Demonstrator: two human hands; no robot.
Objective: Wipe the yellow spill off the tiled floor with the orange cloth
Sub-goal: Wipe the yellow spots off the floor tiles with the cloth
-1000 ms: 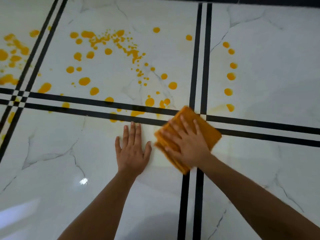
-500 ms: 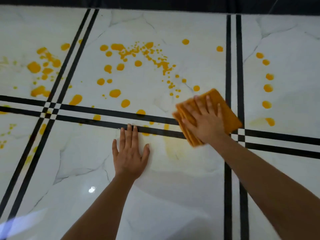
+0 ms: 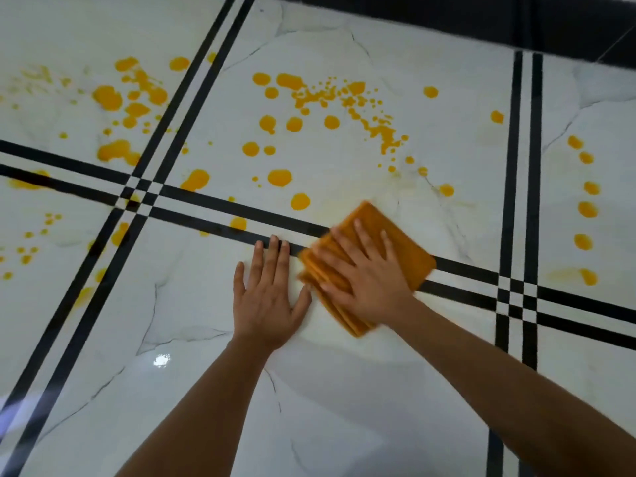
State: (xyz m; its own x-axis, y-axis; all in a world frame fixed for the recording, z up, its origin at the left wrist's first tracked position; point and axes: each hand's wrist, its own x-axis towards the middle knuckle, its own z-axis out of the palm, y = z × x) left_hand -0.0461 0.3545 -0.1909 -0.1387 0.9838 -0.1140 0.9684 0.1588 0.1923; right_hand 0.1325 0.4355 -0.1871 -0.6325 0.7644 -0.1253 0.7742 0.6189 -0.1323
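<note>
The right hand [image 3: 370, 277] lies flat on top of the folded orange cloth [image 3: 399, 242], fingers [image 3: 358, 232] spread and extended rather than curled around it, so the palm's weight presses the cloth broadly against the tiled floor [image 3: 344, 390]; that open, pressing pose suits sliding the cloth, not lifting it. The cloth sits across the double black band [image 3: 213, 215] that runs left to right, just right of the left hand [image 3: 268, 297]. This hand is also open, palm down on bare tile with fingers together and pointing far, most likely as a prop carrying body weight while the person leans forward. Both forearms reach in from the near edge.

The yellow spill [image 3: 330, 122] is scattered in drops and blotches mostly far and left of the cloth, with another column of drops at the far right. Faint yellowish smears lie just beyond the cloth. Judging by how much remains, the wiping is at an early stage.
</note>
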